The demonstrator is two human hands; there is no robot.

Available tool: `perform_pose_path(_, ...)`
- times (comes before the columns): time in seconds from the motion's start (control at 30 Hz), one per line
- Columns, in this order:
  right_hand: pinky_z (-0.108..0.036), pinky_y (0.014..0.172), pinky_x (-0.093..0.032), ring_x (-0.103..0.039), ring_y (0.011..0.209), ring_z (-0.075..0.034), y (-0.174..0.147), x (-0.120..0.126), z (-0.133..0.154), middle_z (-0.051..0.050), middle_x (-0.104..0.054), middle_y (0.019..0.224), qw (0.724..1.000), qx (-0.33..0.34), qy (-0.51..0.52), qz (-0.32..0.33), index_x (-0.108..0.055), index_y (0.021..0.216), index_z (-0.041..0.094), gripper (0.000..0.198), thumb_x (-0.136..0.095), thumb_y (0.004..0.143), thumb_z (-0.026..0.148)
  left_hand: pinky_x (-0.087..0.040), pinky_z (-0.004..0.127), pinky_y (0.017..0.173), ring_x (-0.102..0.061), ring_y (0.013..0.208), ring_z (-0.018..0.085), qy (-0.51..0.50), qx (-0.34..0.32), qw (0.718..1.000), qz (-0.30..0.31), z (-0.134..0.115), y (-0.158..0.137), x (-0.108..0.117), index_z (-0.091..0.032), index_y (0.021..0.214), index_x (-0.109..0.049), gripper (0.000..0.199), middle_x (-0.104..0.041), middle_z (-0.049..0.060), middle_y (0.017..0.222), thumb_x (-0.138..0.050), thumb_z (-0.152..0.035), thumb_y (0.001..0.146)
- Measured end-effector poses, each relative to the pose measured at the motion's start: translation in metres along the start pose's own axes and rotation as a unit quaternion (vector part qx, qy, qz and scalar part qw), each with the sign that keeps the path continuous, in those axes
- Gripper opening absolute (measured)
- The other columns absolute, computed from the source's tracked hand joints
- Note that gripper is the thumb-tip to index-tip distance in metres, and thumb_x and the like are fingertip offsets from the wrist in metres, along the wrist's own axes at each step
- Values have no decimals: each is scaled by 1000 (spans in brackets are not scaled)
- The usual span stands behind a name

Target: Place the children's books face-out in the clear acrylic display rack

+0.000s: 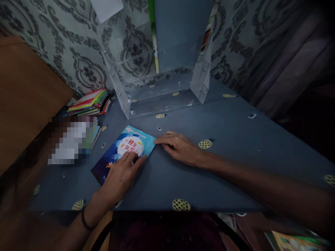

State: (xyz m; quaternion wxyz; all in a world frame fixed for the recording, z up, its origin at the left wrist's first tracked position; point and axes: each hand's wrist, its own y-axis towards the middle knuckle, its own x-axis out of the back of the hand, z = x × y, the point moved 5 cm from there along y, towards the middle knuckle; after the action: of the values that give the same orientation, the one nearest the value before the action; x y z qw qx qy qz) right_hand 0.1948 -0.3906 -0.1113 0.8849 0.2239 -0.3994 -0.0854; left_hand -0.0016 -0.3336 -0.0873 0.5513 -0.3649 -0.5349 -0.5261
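A thin blue picture book lies closed on the desk, turned at an angle, with red Chinese characters in a white circle on its cover. My left hand rests on the lower right of the cover, fingers bent and thumb apart near the edge, covering part of the title. At the book's right corner, the fingertips of my right hand are pressed together in a pinch. Its thumb is partly hidden beneath the fingers.
Behind the book stands a clear acrylic rack holding a large blue-grey panel. Stacked books sit at the left by the wall, near a pixelated pile. The pineapple-print desk ends close in front of me. Another book lies low at right.
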Motion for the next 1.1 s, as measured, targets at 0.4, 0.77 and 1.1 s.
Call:
perform_pose_path(0.4, -34, 76, -50, -60, 71, -14, 2, 11, -18, -6, -78, 108, 972, -186, 131, -57, -60, 134, 17, 51, -48, 86, 8, -45, 24, 63, -54, 89, 18, 24, -13, 999, 27, 11, 62, -20, -27, 140, -50, 44, -56, 5, 104, -40, -11, 100)
perform_pose_path(0.77, -38, 85, -51, -65, 93, -19, -3, 9, -17, -6, -76, 111, 977, -170, 110, -64, -59, 134, 21, 47, -48, 90, 9, -40, 22, 58, -52, 84, 17, -6, 4, 1000, 0, 12, 66, -24, -29, 138, -56, 44, -55, 4, 95, -37, -13, 101)
perform_pose_path(1.1, -43, 96, -52, -65, 111, -23, -3, 4, -9, -6, -75, 116, 994, -89, 58, -32, -60, 133, 23, 45, -48, 91, 12, -38, 23, 60, -52, 86, 16, 3, 18, 1000, -20, 10, 61, -26, -30, 131, -59, 38, -55, 4, 99, -37, -16, 103)
